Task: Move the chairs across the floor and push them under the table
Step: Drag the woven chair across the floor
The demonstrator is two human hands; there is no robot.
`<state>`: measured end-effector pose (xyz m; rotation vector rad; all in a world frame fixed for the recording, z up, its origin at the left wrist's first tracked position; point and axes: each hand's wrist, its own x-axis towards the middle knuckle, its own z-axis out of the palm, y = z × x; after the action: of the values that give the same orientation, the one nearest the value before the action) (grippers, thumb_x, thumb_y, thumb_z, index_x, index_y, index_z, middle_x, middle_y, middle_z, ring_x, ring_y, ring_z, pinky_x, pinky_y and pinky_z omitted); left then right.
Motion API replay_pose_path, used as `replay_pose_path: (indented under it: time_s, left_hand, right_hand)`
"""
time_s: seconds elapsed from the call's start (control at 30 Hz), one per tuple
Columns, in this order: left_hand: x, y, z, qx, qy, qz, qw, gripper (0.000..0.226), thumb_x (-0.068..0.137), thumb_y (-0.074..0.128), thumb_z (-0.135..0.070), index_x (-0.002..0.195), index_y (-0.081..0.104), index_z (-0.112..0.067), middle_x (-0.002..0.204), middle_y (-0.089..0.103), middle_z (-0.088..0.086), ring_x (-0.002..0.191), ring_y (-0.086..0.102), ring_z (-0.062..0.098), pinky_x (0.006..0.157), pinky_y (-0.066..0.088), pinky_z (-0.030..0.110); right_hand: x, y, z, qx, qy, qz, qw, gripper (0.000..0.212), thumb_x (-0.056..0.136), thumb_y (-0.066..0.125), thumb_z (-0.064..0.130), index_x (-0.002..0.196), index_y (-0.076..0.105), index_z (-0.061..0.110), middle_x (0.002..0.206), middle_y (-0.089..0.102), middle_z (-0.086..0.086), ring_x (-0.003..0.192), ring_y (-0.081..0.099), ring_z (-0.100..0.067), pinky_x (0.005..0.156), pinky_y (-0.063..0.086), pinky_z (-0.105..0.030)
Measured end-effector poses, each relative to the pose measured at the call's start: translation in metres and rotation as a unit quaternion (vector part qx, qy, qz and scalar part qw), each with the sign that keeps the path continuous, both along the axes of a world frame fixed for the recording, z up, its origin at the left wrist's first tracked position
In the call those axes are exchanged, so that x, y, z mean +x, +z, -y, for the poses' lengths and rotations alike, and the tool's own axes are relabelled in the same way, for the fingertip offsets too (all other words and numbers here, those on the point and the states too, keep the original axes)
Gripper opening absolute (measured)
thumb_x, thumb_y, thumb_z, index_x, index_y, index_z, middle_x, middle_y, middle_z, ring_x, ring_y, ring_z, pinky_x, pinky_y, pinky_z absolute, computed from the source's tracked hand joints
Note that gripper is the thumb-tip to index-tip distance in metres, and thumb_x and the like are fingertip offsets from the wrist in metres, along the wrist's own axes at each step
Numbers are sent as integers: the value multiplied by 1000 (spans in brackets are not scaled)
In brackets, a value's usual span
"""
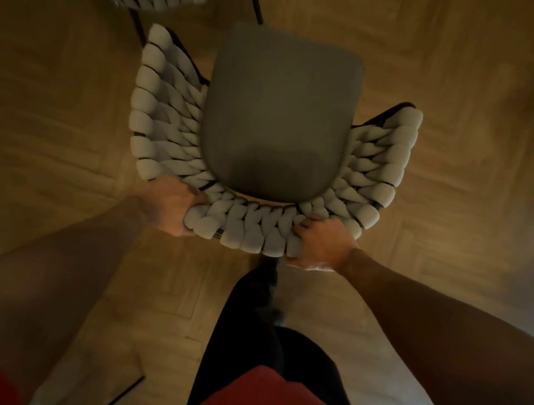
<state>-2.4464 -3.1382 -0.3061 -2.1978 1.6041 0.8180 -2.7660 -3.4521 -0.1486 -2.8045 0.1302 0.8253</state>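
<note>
Both hands were closed on the curved woven back of the chair, seen from straight above. The left hand had its grip wrapped over the back's top rim at the left end of the curve, fingers curled inward toward the seat. The right hand gripped the same rim further round to the right, thumb on the outer side and fingers pressed over the thick pale braids. Between and beyond the two grips lay the grey seat cushion, with the woven arms spreading out either side of it. Past the seat, far from both grips, the edge of a second chair showed at the top of view. Below the grips, the person's dark trouser leg stood on the wooden parquet floor, close behind the chair back
</note>
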Motion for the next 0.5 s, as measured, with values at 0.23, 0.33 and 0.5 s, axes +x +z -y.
replay_pose_path:
  time_s: [0.23, 0.33, 0.5]
  left_hand:
    - [-115, 173, 78, 15, 38, -59, 997, 82, 72, 42, -99, 128, 60, -42, 111, 72, -16, 93, 71, 16, 81, 60, 36]
    - [-159, 174, 77, 29, 95, -63, 993, 78, 72, 45, -94, 129, 61, -43, 116, 72, -16, 97, 72, 16, 81, 59, 35]
    - [-238, 176, 81, 10, 188, -66, 980, 79, 71, 47, -89, 137, 55, -47, 125, 70, -18, 107, 71, 17, 83, 56, 34]
  right_hand:
    - [-29, -1, 62, 7, 104, -32, 994, 99, 74, 25, 104, 135, 63, 36, 125, 68, 9, 112, 62, -22, 91, 56, -41]
    - [-35, 0, 88, 11, 157, -29, 987, 107, 71, 13, 107, 133, 63, 37, 120, 69, 9, 109, 62, -19, 88, 57, -38]
    - [-40, 1, 121, 2, 264, -52, 963, 89, 75, 33, 100, 128, 64, 37, 111, 68, 10, 102, 58, -18, 84, 52, -35]
